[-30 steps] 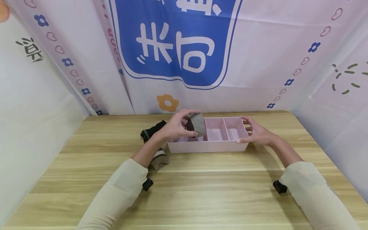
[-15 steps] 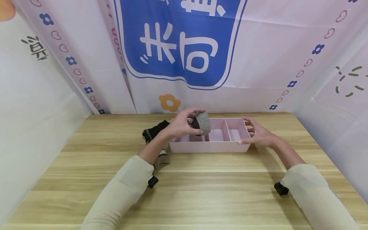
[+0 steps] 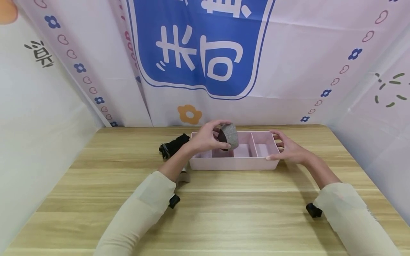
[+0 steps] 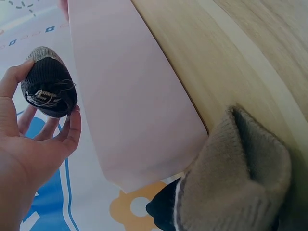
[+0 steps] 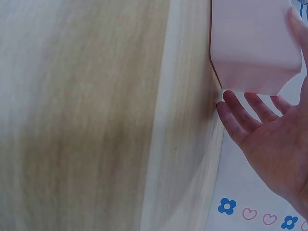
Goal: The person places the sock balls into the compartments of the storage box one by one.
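Note:
My left hand grips a rolled grey sock with a dark inner end, held just above the left-middle part of a pink divided box. In the left wrist view the same sock roll sits between thumb and fingers beside the box's pink wall. My right hand rests against the box's right end with fingers spread and fairly straight. The right wrist view shows those fingers lying next to the box's corner.
A black sock lies on the wooden table left of the box. A grey-beige sock lies under my left forearm. Printed fabric walls close in the back and both sides.
My left hand has carried the sock roll a little to the right over the box. The right hand has stayed at the box's right end.

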{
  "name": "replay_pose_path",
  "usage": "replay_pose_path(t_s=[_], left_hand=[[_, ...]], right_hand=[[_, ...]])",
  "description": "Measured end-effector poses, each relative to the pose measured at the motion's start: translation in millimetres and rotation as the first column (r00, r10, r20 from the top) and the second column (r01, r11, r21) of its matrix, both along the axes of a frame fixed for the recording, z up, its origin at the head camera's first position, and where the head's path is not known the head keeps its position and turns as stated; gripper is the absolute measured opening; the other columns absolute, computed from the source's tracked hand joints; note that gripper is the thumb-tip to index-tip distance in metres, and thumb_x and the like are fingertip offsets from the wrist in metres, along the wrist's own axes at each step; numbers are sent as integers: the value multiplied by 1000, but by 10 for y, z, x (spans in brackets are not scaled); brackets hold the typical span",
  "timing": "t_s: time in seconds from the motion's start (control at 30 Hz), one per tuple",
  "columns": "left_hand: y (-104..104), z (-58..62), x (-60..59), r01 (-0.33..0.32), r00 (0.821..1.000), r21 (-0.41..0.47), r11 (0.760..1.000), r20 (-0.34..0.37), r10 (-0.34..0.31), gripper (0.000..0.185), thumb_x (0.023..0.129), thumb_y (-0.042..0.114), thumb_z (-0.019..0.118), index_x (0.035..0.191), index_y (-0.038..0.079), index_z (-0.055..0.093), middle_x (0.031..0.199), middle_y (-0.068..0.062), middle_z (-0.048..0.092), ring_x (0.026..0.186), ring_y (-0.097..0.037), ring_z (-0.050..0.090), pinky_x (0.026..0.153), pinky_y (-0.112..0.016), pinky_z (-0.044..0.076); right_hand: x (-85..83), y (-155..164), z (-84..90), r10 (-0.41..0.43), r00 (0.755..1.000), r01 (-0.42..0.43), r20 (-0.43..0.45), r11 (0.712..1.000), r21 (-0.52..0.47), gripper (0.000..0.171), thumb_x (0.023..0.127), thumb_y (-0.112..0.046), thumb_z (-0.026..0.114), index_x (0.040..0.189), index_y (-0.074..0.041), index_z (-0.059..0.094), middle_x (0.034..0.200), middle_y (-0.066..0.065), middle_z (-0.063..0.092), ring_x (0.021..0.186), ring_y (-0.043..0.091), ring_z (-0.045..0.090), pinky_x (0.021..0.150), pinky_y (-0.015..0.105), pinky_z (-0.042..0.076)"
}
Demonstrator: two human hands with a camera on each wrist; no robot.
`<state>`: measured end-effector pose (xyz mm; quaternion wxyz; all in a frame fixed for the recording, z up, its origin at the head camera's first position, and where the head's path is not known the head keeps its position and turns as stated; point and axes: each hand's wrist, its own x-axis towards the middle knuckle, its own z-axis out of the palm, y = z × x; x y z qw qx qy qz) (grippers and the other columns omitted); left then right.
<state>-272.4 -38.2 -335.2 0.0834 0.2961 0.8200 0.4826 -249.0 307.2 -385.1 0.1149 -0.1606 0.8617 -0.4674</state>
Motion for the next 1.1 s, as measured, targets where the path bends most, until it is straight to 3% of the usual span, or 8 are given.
replay_pose_path(t_s=[0.47,1.1], left_hand=[[300,4,-51,70,997,37,997,12,-71,74,81,5,86,147,7,53,134,-19,56,110,-32,62,82,-32,59],[620,-15,-68,81,997,22,996,11,-82,74,84,11,85,149,7,51,138,-16,57,113,-30,63,85,-29,58]], right_hand=[[-10,8,-10,7,1000,-7,1,1000,-12,106,85,-11,82,162,0,9,156,38,28,140,58,37,111,66,38],[-11,19,-6,4,1000,-4,9,1000,5,108,87,-15,82,163,-1,7,158,37,24,140,59,35,112,67,36]])
